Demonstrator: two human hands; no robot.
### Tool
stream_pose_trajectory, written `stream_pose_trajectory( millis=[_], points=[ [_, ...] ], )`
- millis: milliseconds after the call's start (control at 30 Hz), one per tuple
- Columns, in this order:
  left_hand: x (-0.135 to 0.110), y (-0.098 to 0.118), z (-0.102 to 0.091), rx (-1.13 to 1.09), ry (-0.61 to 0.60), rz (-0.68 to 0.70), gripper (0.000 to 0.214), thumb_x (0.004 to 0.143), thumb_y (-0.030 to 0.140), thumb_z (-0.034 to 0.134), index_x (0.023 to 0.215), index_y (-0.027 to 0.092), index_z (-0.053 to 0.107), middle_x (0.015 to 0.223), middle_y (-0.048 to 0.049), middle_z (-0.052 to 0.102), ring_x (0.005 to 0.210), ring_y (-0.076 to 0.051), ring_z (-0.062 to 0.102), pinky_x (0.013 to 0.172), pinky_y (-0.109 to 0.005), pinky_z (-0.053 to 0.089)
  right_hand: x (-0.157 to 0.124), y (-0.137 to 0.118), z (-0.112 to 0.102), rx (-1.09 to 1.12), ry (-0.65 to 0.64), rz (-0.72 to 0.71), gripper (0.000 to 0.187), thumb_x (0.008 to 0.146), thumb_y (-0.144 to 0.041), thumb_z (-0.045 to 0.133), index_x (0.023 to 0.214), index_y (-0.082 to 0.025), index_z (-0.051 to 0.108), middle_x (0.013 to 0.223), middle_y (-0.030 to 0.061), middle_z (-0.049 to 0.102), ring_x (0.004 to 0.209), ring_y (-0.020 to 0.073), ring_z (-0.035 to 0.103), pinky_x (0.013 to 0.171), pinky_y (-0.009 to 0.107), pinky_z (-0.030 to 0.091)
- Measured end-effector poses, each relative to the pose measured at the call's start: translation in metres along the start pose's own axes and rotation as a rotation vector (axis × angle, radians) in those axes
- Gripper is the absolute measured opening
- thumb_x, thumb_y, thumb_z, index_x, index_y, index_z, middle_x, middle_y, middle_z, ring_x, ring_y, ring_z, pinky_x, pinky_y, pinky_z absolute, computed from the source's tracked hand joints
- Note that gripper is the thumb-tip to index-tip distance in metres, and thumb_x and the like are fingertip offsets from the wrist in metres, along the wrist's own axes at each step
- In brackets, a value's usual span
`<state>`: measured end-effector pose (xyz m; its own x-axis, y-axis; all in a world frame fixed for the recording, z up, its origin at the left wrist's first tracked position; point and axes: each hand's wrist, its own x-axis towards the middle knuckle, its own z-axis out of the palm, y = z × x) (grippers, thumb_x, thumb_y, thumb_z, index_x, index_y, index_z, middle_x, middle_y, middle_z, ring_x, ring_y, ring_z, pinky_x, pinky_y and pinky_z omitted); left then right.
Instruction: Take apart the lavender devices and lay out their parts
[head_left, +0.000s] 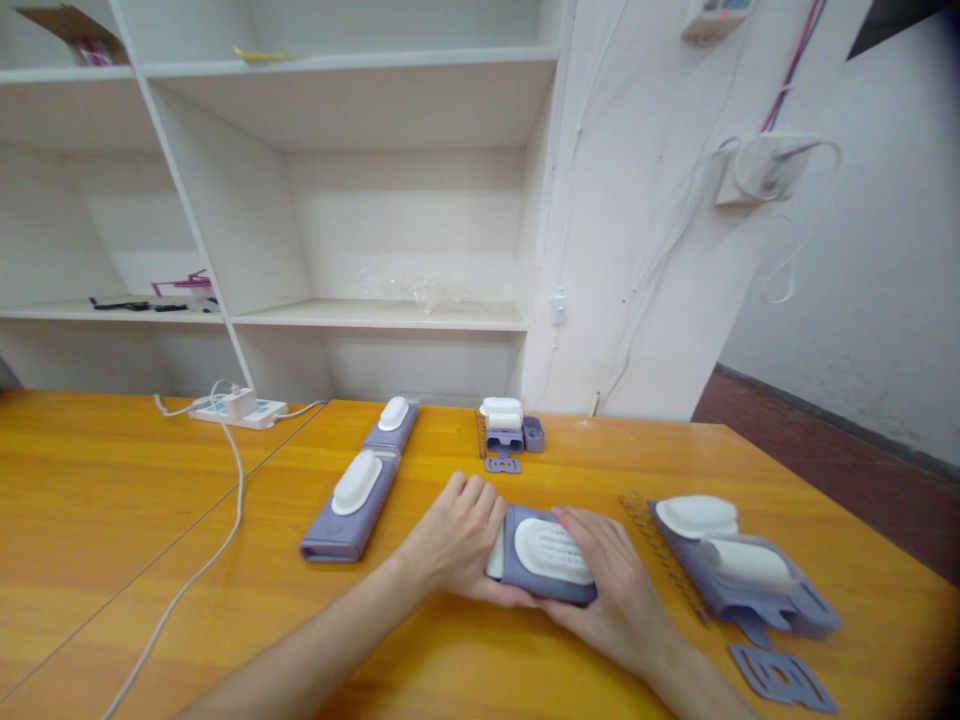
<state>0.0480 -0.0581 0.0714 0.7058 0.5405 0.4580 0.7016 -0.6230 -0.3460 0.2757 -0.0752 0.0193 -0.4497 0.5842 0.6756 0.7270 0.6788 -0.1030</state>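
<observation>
Two bare hands share one purple-grey case [511, 525] at the middle of the near table [420, 660]; the left hand [469, 535] has its grip curled round the left end, where a white piece [496, 556] shows beside the fingers; the right hand [615, 580] has its grip spread about as wide as the case, wrapped round the right end; a white ridged oval pad [553, 551] faces up between them; whether the case touches the table, I cannot tell.

To the left lie a larger purple case [358, 527] and a smaller purple case [407, 430], end to end, each bearing a white oval; behind the hands stands a small purple-and-white cluster [505, 438], with a flat slotted piece [502, 465] in front; to the right are a purple body [750, 590] carrying a white oval [697, 517] and a white roll [746, 563], a coiled wire strip [660, 550] along its left side, and a slotted plate [782, 678] nearer the camera; a power strip [259, 413] sits at the far left.
</observation>
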Motion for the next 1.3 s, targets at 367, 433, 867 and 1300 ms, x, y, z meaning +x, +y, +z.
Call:
stream_pose_trajectory(
  millis=[367, 433, 867, 1300],
  points=[
    [0.014, -0.014, 0.014, -0.276, 0.127, -0.127, 0.069, 0.054, 0.085, 0.042, 0.072, 0.019, 0.05, 0.075, -0.0056, 0.053, 0.071, -0.02, 0.047, 0.062, -0.033, 0.039, 0.018, 0.018, 0.009, 0.047, -0.033, 0.037, 0.071, 0.069, -0.04, 0.066, 0.129, -0.019, 0.036, 0.12, 0.012, 0.054, 0.109, 0.0277, 0.05, 0.091, 0.044, 0.04],
    [0.013, -0.013, 0.017, -0.271, 0.128, -0.141, 0.068, 0.054, 0.085, 0.043, 0.071, 0.019, 0.05, 0.074, -0.0055, 0.053, 0.071, -0.02, 0.046, 0.062, -0.033, 0.039, 0.021, 0.021, 0.01, 0.054, -0.047, 0.025, 0.069, 0.068, -0.04, 0.067, 0.127, -0.02, 0.039, 0.119, 0.0113, 0.054, 0.108, 0.0274, 0.051, 0.091, 0.044, 0.04],
    [0.032, -0.034, -0.001, -0.395, 0.226, -0.367, 0.038, 0.088, 0.046, 0.041, 0.063, 0.018, 0.044, 0.061, 0.0015, 0.046, 0.058, -0.011, 0.043, 0.054, -0.024, 0.029, 0.024, 0.015, 0.022, 0.074, 0.005, 0.034, 0.069, 0.068, -0.044, 0.067, 0.127, -0.02, 0.04, 0.12, 0.0117, 0.055, 0.108, 0.028, 0.052, 0.089, 0.044, 0.042],
    [0.006, -0.012, 0.028, -0.111, 0.144, -0.482, 0.028, 0.092, 0.033, 0.035, 0.075, 0.019, 0.052, 0.079, -0.0045, 0.052, 0.076, -0.017, 0.049, 0.059, -0.025, 0.037, 0.018, 0.021, 0.019, 0.046, 0.095, 0.276, 0.072, 0.068, -0.048, 0.066, 0.129, -0.021, 0.038, 0.115, 0.0095, 0.057, 0.102, 0.0275, 0.055, 0.087, 0.043, 0.045]
  ],
)
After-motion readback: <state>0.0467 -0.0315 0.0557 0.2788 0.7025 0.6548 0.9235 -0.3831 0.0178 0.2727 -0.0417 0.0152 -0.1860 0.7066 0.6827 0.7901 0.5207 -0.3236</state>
